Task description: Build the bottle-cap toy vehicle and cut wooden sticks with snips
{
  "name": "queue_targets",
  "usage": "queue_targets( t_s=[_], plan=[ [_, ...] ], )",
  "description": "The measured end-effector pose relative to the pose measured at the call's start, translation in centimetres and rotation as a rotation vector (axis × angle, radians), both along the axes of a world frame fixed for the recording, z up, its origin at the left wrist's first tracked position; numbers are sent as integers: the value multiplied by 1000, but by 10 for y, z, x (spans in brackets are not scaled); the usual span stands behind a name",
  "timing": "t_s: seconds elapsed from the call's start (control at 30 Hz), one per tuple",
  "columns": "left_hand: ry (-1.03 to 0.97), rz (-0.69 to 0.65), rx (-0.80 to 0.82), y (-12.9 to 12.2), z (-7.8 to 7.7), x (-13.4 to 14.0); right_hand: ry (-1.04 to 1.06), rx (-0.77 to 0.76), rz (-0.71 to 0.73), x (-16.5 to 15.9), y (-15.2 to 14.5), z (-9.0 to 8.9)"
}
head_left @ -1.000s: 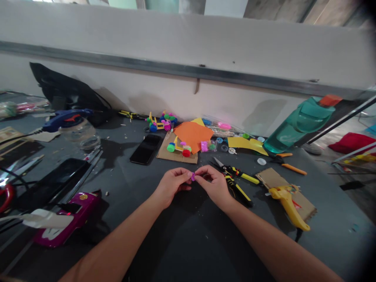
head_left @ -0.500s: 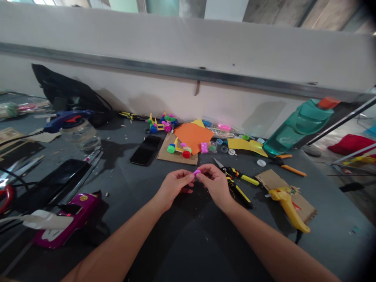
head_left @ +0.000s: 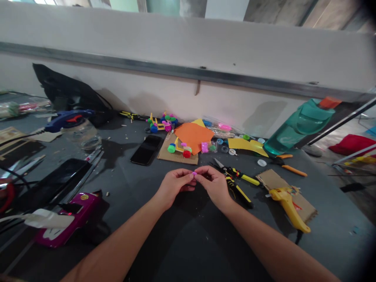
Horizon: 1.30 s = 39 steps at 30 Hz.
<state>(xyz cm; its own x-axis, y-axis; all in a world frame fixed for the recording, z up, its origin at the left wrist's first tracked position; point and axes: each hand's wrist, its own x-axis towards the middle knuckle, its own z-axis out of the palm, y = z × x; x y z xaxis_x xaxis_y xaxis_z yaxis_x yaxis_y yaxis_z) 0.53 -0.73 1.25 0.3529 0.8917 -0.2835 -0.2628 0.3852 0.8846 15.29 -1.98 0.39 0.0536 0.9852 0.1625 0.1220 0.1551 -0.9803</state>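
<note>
A small lump of purple modelling clay (head_left: 194, 173) is pinched between the fingertips of both hands, mostly covered by them. My left hand (head_left: 176, 184) comes in from the left, thumb and fingers closed on it. From the other side my right hand (head_left: 214, 184) grips the same lump. Just beyond the hands, a little yellow model car (head_left: 179, 147) with green, blue and red clay wheels rests on a cardboard piece (head_left: 176, 158). Beside my right hand lie yellow-and-black pliers (head_left: 239, 192) and a second cutting tool with yellow handles (head_left: 246, 177).
A yellow glue gun (head_left: 286, 203) lies on cardboard at the right, near a leaning teal bottle (head_left: 296, 127). Orange paper (head_left: 195, 135) and more clay models (head_left: 161, 123) sit at the back. Leftward are a phone (head_left: 146, 150), a purple power strip (head_left: 69, 221) and a blue glue gun (head_left: 69, 119).
The purple lump has turned or sunk between my fingertips, and less of it shows. Both hands stay in nearly the same place.
</note>
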Motion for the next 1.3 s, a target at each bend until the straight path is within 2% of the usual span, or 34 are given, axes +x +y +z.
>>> queue_targets(
  t_s=[0.2,0.37,0.5,0.63,0.93,1.3],
  plan=[
    [-25,-29,-49,2,-2,-1,-143,100,-49,1,1,-3],
    [-65,-51,-76,2,-3,-2,-231,187,-29,3,0,-2],
    [-58,-10,-98,2,-2,-3,-241,240,59,5,-2,-1],
    [-72,5,-110,3,-3,-3,-336,294,154,6,-3,-1],
    [-90,8,-124,4,-6,-4,-519,310,226,10,-4,-1],
    [-82,-7,-138,4,-5,-4,-530,319,250,12,-4,0]
  ],
)
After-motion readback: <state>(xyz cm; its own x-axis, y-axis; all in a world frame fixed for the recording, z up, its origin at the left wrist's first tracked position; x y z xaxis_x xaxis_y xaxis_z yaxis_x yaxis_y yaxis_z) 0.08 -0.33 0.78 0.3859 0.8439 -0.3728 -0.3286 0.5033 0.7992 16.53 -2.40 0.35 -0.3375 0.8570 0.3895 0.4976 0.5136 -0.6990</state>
